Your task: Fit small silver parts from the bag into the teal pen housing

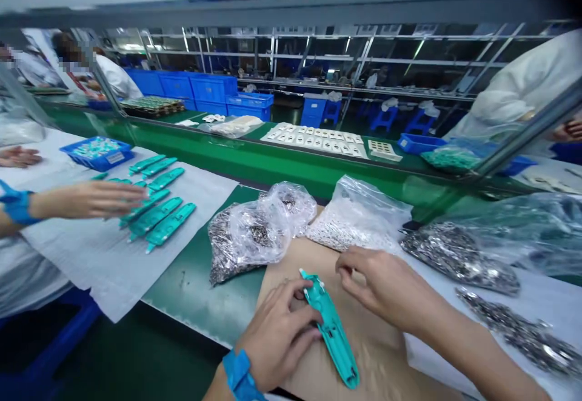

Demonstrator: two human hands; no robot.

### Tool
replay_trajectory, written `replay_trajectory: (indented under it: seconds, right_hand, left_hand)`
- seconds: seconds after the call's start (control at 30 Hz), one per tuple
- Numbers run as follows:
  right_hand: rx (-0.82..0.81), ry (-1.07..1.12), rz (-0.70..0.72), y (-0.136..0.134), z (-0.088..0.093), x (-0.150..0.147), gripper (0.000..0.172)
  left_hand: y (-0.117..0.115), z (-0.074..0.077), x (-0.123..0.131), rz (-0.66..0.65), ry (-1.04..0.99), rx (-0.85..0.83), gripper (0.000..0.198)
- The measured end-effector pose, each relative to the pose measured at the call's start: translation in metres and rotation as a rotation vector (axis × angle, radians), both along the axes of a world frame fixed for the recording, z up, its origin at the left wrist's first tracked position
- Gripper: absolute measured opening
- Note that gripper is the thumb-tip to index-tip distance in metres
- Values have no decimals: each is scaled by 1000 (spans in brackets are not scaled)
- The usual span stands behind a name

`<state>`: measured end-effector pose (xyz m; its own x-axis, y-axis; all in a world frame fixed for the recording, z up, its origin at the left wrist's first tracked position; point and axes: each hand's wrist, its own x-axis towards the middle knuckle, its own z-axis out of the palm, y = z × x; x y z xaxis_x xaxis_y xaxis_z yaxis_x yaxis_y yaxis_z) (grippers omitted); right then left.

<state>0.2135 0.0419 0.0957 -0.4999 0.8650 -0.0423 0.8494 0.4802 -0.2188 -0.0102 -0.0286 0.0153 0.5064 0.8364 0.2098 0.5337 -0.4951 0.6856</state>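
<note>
On brown paper [382, 352] in front of me lies a long teal plastic shell [335, 339], its inner side up, with small white parts near its far end. My left hand [282, 334], a blue band at its wrist, grips the shell's left edge near that end. My right hand [373, 283] hovers just right of the shell, thumb and forefinger pinched together; anything between the fingertips is too small to make out. Beyond it sits a clear bag of small white parts [350, 222].
Bags of metal parts stand at the left [250, 231] and right [459, 255], with loose metal pieces [518, 328] nearer. At left, a co-worker's hand [97, 199] is over several teal shells [170, 224] beside a blue tray [102, 159]. A green conveyor [218, 152] runs behind.
</note>
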Motion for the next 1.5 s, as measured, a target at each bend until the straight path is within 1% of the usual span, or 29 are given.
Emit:
replay_trajectory:
  seconds: [0.1, 0.17, 0.3, 0.4, 0.53, 0.67, 0.77, 0.9, 0.97, 1.13, 1.23, 1.3, 1.37, 1.5]
  right_hand:
    - [-90, 40, -69, -19, -23, 14, 23]
    - [-135, 137, -69, -26, -30, 17, 22]
    - [-186, 376, -67, -35, -27, 8, 25]
    - [-246, 473, -100, -41, -26, 2, 20]
    - [-286, 478, -121, -47, -38, 4, 12]
    - [-255, 486, -74, -48, -48, 13, 14]
    - [-249, 469, -40, -46, -49, 17, 19]
    - [-266, 411, -101, -45, -47, 17, 17]
    - [-259, 424, -122, -46, -46, 17, 18]
    - [-290, 541, -39, -53, -48, 16, 29]
    - [-335, 530, -74, -58, -47, 15, 26]
    - [-339, 529, -66, -59, -47, 14, 23]
    - [-318, 537, -34, -60, -49, 12, 23]
    - [-310, 507, -22, -57, -59, 10, 25]
  left_hand:
    - [1, -3, 0, -6, 5, 0, 18]
    - [1, -4, 0, -1, 4, 8, 18]
    - [2, -3, 0, 17, -12, 29, 16]
    - [3, -1, 0, 20, -12, 34, 17]
    - [3, 0, 2, 13, -15, 34, 17]
    - [3, 1, 3, 14, -15, 20, 15]
    - [3, 1, 2, 16, -9, 15, 16]
    - [3, 0, 2, 8, -12, 23, 16]
    - [3, -1, 2, 7, -17, 27, 15]
    - [2, -3, 1, 6, -14, 13, 16]
    - [3, -4, 1, 2, -10, 2, 17]
    - [3, -4, 0, -3, -9, 2, 17]
    - [3, -4, 0, -7, -6, 6, 17]
    - [3, -3, 1, -7, -1, 19, 16]
